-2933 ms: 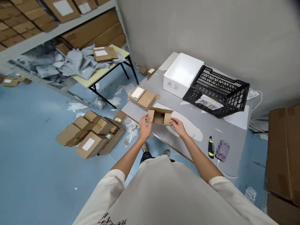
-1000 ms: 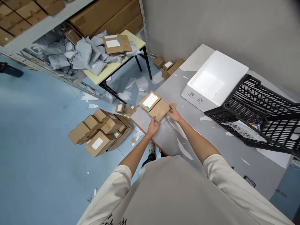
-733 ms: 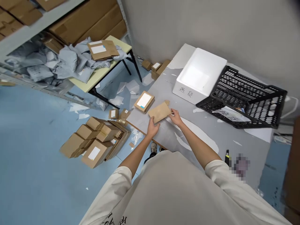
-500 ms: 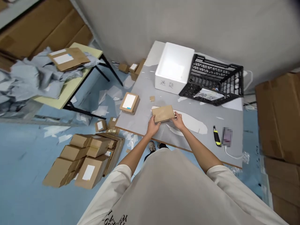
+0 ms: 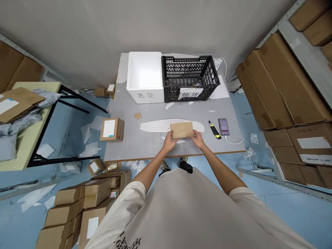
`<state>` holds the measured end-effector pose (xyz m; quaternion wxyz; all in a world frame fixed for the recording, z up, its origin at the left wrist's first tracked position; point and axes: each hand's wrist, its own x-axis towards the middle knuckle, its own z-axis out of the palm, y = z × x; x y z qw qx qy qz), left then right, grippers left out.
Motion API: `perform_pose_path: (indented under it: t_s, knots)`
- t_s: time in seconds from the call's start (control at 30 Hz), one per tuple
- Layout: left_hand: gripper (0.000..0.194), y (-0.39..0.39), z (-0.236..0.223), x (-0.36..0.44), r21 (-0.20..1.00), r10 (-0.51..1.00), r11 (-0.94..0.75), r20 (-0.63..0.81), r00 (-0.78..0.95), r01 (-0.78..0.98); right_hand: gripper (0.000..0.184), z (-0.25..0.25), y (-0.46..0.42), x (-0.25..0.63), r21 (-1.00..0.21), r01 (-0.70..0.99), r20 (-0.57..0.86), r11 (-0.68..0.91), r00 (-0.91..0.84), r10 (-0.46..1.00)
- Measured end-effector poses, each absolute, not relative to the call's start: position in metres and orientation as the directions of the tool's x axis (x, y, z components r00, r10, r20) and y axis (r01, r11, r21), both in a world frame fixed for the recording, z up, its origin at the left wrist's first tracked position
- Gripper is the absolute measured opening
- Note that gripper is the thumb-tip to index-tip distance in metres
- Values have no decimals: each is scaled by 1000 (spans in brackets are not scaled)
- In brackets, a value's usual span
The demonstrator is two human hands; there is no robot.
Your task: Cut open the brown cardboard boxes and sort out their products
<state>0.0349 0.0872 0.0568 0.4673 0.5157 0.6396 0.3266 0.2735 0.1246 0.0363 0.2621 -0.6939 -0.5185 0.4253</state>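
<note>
A small brown cardboard box (image 5: 182, 130) is held between my two hands over the near middle of the grey table (image 5: 135, 145). My left hand (image 5: 169, 142) grips its left end, fingers closed on the cardboard. At the opposite end, my right hand (image 5: 198, 139) pinches the lower right corner. Behind the box lies a white patch (image 5: 155, 126) on the tabletop. To the right of my right hand are a black and yellow utility knife (image 5: 214, 130) and a blurred-out phone-like item (image 5: 224, 127) with a white cable.
A white foam bin (image 5: 146, 95) and a black plastic crate (image 5: 192, 94) stand at the table's back. A labelled carton (image 5: 112, 129) sits at the left edge. Cartons (image 5: 70, 207) are stacked on the floor lower left; a yellow-topped table (image 5: 49, 119) and shelved boxes (image 5: 285, 83) flank the space.
My view has swung to the right, so the table now appears squarer and more of the right-hand shelving shows. Both hands still hold the box.
</note>
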Motion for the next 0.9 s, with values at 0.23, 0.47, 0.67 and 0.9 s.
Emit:
perform_pose_path:
  t_s: [0.23, 0.47, 0.67, 0.9]
  knots:
    - [64, 99, 42, 75, 879, 944, 331, -304, -133, 342, 51, 30, 144, 320, -787, 508, -407, -350, -1, 913]
    - [64, 109, 36, 70, 820, 866, 488, -412, -282, 299, 34, 32, 175, 330, -784, 474, -459, -400, -10, 888]
    - [64, 134, 30, 69, 807, 813, 566, -513, -277, 169, 55, 37, 193, 312, -821, 320, -502, -472, -11, 865]
    - [61, 147, 39, 69, 847, 830, 529, -502, -244, 53, 60, 47, 190, 303, -840, 205, -516, -503, -13, 856]
